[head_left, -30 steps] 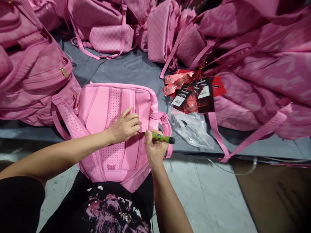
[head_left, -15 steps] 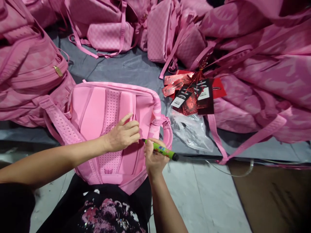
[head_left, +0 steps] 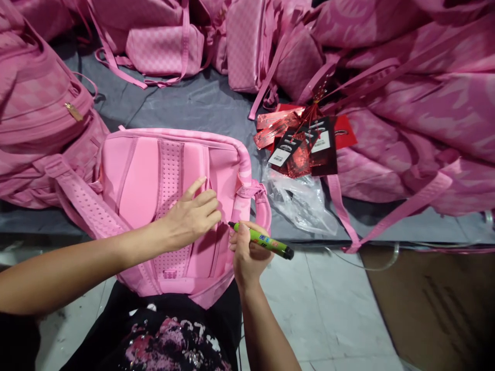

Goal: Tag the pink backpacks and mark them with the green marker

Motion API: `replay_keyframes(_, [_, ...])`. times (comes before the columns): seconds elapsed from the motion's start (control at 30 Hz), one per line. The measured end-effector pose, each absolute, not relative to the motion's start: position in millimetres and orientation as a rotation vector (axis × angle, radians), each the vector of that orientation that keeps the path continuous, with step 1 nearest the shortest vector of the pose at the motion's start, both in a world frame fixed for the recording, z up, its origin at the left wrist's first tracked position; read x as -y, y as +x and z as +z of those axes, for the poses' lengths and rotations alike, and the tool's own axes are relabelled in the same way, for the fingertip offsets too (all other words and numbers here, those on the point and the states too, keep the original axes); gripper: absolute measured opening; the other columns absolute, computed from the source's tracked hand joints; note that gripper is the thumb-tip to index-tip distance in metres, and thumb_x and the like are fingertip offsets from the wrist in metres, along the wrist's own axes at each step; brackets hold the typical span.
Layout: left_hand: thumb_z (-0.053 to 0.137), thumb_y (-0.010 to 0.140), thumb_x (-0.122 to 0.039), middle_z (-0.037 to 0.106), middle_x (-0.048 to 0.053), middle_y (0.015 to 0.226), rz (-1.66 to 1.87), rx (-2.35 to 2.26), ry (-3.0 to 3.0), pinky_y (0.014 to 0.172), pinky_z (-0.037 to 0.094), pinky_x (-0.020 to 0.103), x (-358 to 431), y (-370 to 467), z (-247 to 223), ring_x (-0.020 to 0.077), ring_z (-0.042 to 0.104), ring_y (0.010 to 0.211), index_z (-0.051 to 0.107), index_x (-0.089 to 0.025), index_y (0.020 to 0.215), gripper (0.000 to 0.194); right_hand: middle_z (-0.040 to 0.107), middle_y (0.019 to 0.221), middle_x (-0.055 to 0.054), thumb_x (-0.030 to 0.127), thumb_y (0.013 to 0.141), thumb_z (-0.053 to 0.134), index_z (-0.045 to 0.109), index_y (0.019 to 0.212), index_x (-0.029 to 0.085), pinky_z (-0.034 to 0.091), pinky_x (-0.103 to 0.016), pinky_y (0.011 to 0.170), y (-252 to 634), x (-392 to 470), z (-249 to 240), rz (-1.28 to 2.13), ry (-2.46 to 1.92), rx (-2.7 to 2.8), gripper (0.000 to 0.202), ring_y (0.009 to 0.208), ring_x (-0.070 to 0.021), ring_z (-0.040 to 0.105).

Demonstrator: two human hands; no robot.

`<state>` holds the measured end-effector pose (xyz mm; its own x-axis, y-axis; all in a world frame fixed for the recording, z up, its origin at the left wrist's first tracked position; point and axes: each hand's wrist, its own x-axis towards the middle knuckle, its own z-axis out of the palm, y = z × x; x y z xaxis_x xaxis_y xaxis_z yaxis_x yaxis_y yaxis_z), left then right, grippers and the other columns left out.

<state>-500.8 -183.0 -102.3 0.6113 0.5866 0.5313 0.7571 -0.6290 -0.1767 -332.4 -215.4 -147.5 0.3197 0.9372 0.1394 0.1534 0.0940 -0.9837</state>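
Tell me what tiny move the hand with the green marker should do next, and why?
Perhaps the right hand could press the green marker gently to the pink backpack, since the marker's dark tip points at fabric right beside the left hand, which rests there.

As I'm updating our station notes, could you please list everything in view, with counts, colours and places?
Backpack: one, pink, in front of the person
Marker: one, green with black ends, in the right hand
Hang tags: several, red and black, right of the backpack
Plastic bag: one, clear, by the tags
Other bags: many, overlapping, pink, left, back and right
Table: one, grey surface, under the bags
Tube: one, clear, below the table edge
Board: one, brown, lower right
Floor tiles: several, pale, below
Clothing: black with pink print, bottom
Left hand: one, bare, on the backpack's panel
Right hand: one, bare, fingers around the marker
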Motion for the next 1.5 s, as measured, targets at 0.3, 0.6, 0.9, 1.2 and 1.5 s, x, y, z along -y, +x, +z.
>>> replay_keyframes(0.3, [0.059, 0.088, -0.016, 0.066, 0.000, 0.098, -0.707, 1.036, -2.555, 0.123, 0.018, 0.051, 185.0, -503.7, -113.5, 0.0185, 0.055, 0.109, 0.060, -0.022, 0.078, 0.012, 0.056, 0.048, 0.006, 0.046, 0.086, 0.064, 0.062, 0.084, 0.016, 0.037, -0.021, 0.033, -330.3, 208.1, -143.2, 0.873, -1.336, 1.051, 0.030, 0.034, -0.0102, 0.049])
replay_keyframes(0.6, [0.061, 0.089, -0.017, 0.068, 0.000, 0.100, -0.715, 1.053, -2.552, 0.124, 0.014, 0.050, 185.9, -502.8, -112.9, 0.0180, 0.055, 0.109, 0.061, -0.020, 0.080, 0.009, 0.060, 0.057, 0.004, 0.037, 0.089, 0.062, 0.064, 0.088, 0.018, 0.051, -0.025, 0.048, -325.5, 206.1, -139.8, 0.792, -1.304, 1.307, 0.018, 0.046, -0.0114, 0.058])
replay_keyframes(0.9, [0.058, 0.092, -0.019, 0.069, 0.002, 0.100, -0.659, 1.092, -2.561, 0.120, 0.022, 0.051, 184.2, -502.2, -110.1, 0.0186, 0.055, 0.109, 0.062, -0.019, 0.079, 0.013, 0.065, 0.067, 0.000, 0.038, 0.088, 0.064, 0.064, 0.092, 0.017, 0.053, -0.026, 0.051, -326.8, 206.0, -139.1, 0.896, -1.271, 1.270, 0.021, 0.049, -0.0118, 0.060])
replay_keyframes(1.2, [0.057, 0.093, -0.031, 0.067, 0.005, 0.088, -0.392, 1.009, -2.640, 0.104, 0.034, 0.050, 169.5, -507.1, -90.1, 0.0237, 0.057, 0.100, 0.063, -0.018, 0.082, 0.018, 0.062, 0.063, 0.001, 0.039, 0.087, 0.066, 0.064, 0.083, 0.017, 0.051, -0.025, 0.052, -325.5, 204.0, -140.4, 0.944, -1.292, 1.276, 0.022, 0.054, -0.0126, 0.061])
replay_keyframes(1.5, [0.066, 0.083, -0.046, 0.069, 0.008, 0.081, 0.088, 0.898, -2.774, 0.091, 0.035, 0.041, 134.8, -509.5, -56.1, 0.0242, 0.057, 0.084, 0.064, -0.015, 0.080, 0.031, 0.073, 0.096, -0.006, 0.040, 0.089, 0.065, 0.063, 0.116, 0.021, 0.059, -0.041, 0.085, -301.7, 236.3, -144.0, 0.916, -1.268, 1.164, 0.033, 0.085, -0.0214, 0.072])
